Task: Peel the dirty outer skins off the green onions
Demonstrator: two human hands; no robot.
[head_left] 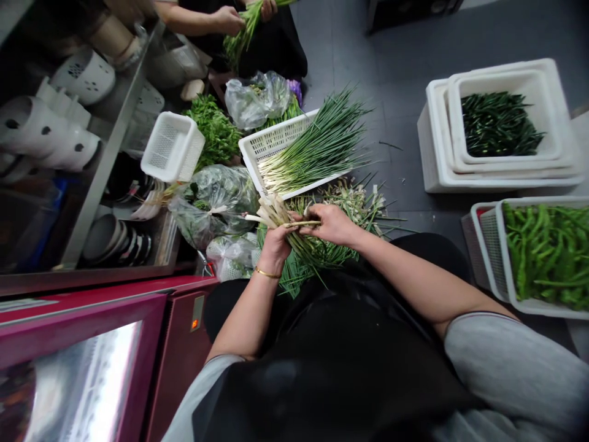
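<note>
Black apron cloth (340, 368) spreads nearest, on my side of my fingers. My left hand (275, 244) is closed round a bunch of green onions (275, 212) — pale ends poking out beyond the fingers, green leaves trailing back toward me. My right hand (335, 224) meets it there, its fingers pinching a thin stalk (302, 224) that lies across the bunch. A gold bracelet (267, 273) circles my left wrist.

Just beyond my fingers sits a white slotted basket (250, 147) with more green onions (322, 141) fanned over its far right edge. Loose trimmings (359, 199) lie past my right fingers. To the left of my fingers are clear bags of greens (216, 196), with leafy herbs (214, 129) and a small white basket (170, 144) farther off. Well to the right stand a white tub (552, 110) of dark green vegetables (499, 123) and a crate (506, 270) of long green peppers (547, 258). Farthest ahead, another person's hands (229, 21) grip green stalks (251, 27).
</note>
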